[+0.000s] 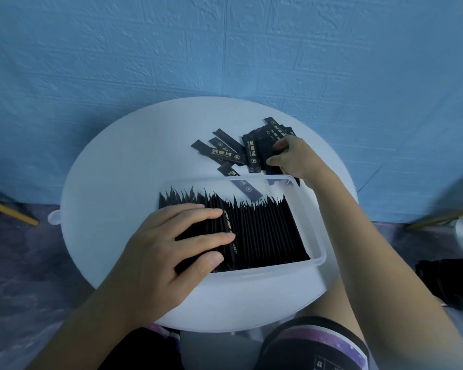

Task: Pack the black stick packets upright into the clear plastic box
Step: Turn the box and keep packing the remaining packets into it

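A clear plastic box (317, 236) stands on a round white table (110, 180), filled with a row of black stick packets (265, 233) standing upright. My left hand (171, 244) lies flat on the left part of that row, fingers spread and pressing the packets. Behind the box, several loose black packets (225, 153) with gold print lie scattered on the table. My right hand (294, 158) reaches over the box's far right corner and pinches a bunch of these loose packets (270, 153) between thumb and fingers.
A blue textured wall rises right behind the table. Wooden chair legs (11, 212) show at the left and another at the right edge (439, 217). A black object (449, 281) lies on the floor at the right. My knees sit below the table's near edge.
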